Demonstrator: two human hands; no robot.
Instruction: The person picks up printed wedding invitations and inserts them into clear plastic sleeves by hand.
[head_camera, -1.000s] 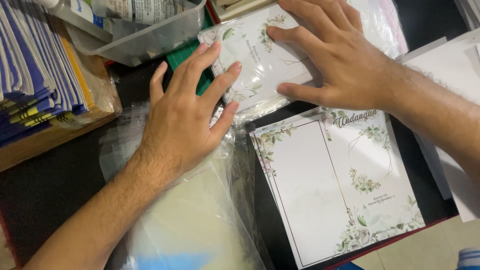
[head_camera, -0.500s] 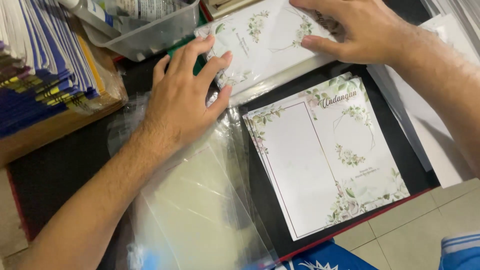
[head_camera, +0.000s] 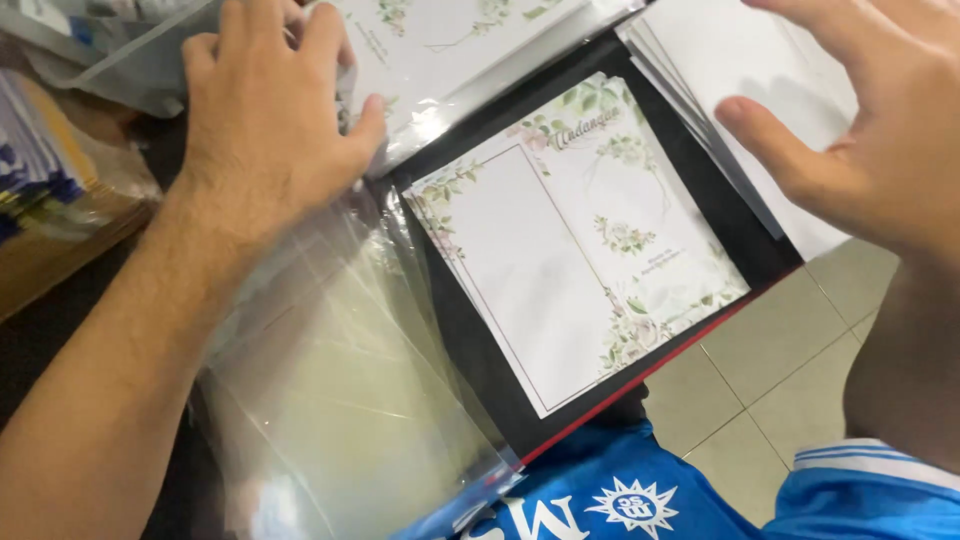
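The person's left hand (head_camera: 265, 120) lies flat, fingers spread, pressing on a floral card sleeved in clear plastic (head_camera: 440, 45) at the far left, grasping nothing, while the right hand (head_camera: 880, 130) hovers open and empty over a stack of white cards (head_camera: 740, 70) at the far right. Between the hands, one flat floral invitation card (head_camera: 575, 235) lies face up on a black tray with a red edge (head_camera: 480, 370). One pile of clear plastic sleeves (head_camera: 330, 400) spreads near the left forearm, and a stack of blue-edged booklets (head_camera: 40, 170) sits at the far left edge.
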